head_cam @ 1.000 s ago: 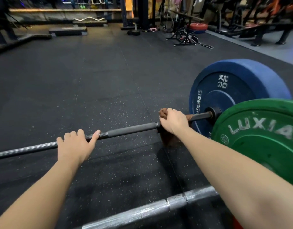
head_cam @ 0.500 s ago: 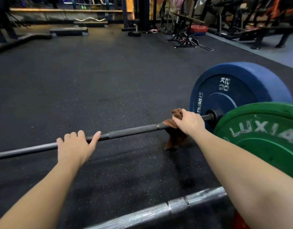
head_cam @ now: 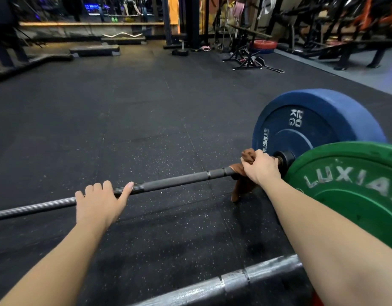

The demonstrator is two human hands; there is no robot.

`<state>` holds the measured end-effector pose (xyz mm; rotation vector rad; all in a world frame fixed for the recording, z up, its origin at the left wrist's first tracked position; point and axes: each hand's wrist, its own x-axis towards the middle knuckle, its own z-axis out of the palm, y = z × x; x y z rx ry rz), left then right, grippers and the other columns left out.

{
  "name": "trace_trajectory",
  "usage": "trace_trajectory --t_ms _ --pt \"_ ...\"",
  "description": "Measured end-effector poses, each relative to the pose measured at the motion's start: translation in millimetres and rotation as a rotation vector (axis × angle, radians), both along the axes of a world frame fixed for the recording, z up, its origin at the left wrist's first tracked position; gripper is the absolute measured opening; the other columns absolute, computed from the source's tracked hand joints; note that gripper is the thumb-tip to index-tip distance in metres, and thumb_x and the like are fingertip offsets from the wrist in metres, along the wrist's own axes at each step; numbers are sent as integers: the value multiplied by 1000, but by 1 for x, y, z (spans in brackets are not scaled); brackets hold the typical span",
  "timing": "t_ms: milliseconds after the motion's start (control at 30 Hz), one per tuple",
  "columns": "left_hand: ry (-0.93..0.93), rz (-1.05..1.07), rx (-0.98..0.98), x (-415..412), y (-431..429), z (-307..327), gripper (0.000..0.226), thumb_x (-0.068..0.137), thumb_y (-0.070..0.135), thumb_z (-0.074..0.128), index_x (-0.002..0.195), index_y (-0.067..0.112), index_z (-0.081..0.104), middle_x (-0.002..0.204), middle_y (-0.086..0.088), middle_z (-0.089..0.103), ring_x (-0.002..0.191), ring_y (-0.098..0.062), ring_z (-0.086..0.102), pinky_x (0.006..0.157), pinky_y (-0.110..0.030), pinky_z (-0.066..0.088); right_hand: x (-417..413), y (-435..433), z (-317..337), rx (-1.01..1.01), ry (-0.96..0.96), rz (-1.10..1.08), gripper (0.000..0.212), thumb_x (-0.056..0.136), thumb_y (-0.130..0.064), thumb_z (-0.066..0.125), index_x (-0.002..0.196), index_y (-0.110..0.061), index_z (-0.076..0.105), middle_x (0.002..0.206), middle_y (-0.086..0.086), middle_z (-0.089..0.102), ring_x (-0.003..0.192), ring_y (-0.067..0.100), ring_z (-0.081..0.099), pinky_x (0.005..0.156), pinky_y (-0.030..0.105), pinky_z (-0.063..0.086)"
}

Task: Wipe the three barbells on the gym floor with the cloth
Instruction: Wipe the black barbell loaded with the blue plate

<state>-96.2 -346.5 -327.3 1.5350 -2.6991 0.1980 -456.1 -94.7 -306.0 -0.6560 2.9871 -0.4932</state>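
A dark barbell bar lies across the black gym floor and ends in a blue 20 kg plate at the right. My right hand grips a brown cloth wrapped round the bar, close against the collar of the blue plate; a tail of cloth hangs down to the floor. My left hand rests on top of the bar further left, fingers curled over it. A second, silver bar runs along the bottom edge to a green plate, partly hidden by my right forearm.
Black rubber floor stretches out ahead. Step platforms, a curl bar, a folding stand and red and blue plates stand at the far side. Benches and racks line the right.
My right hand has slid the cloth rightward along the bar, from the middle knurl ring up to the collar at the blue plate. My left hand has stayed in place.
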Motion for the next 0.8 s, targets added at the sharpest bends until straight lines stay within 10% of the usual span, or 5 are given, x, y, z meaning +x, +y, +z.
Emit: trace_trajectory --t_ms 333,500,633,800 --pt "-17 15 17 -3 -4 0 93 86 81 1 106 13 62 111 -9 68 108 -33 57 95 -49 37 62 -37 11 -30 133 125 61 92 -69 49 112 -13 60 110 11 69 105 34 63 93 42 46" --pt "5 8 20 -1 -1 4 90 85 80 1 104 13 59 111 -10 66 106 -33 56 95 -48 37 110 -77 14 -55 3 330 30 94 -44 62 110 -20 51 112 4 66 108 32 61 92 43 46" --pt "19 17 51 2 1 1 86 88 79 7 110 13 58 116 -12 63 113 -36 54 106 -53 33 131 -86 30 -371 -157 316 19 96 -20 59 110 -22 46 106 0 59 98 27 58 79 37 44" --pt "18 22 155 5 1 4 81 95 77 13 130 15 52 136 -12 54 131 -34 45 119 -57 17 152 -83 66 -787 -418 156 36 95 -57 61 111 -26 53 98 -10 65 88 7 61 82 32 43"
